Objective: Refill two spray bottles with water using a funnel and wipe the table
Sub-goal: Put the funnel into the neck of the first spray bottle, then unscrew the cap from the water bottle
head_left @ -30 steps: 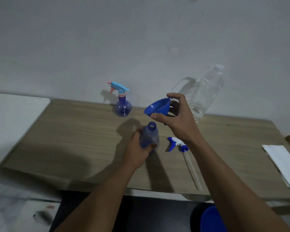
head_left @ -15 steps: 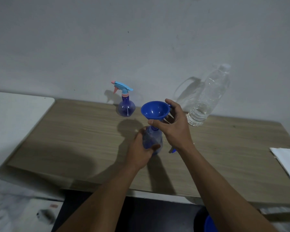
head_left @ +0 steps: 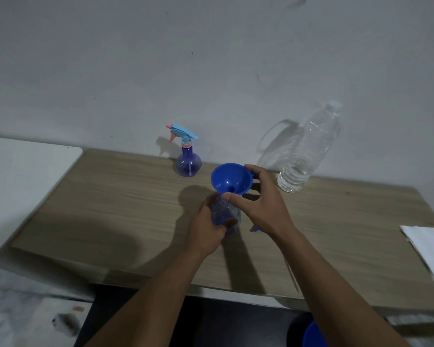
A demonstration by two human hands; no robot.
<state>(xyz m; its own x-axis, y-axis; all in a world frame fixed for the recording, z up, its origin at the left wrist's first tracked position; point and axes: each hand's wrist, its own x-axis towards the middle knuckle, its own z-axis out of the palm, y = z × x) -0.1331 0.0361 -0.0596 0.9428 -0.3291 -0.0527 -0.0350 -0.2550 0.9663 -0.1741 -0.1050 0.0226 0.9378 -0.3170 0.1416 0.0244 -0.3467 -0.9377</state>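
Seating funnel [head_left: 231, 181] in bottle [head_left: 225, 211], right fingers [head_left: 233, 197] pinching its rim, left hand [head_left: 207, 229] wrapped round the bottle; next, pouring water.

funnel [head_left: 231, 181] glossy blue plastic; table [head_left: 115, 196] matt wood-grain laminate; water bottle [head_left: 308, 151] at 2 o'clock clear ribbed plastic; wall [head_left: 211, 58] matt, scuffed.

Single head cam, looks fwd and down, close over table [head_left: 125, 206] toward wall [head_left: 211, 58].

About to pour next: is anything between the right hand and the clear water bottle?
Nothing visible: bare wooden tabletop separates the right hand, at the blue plastic funnel, from the clear plastic water bottle.
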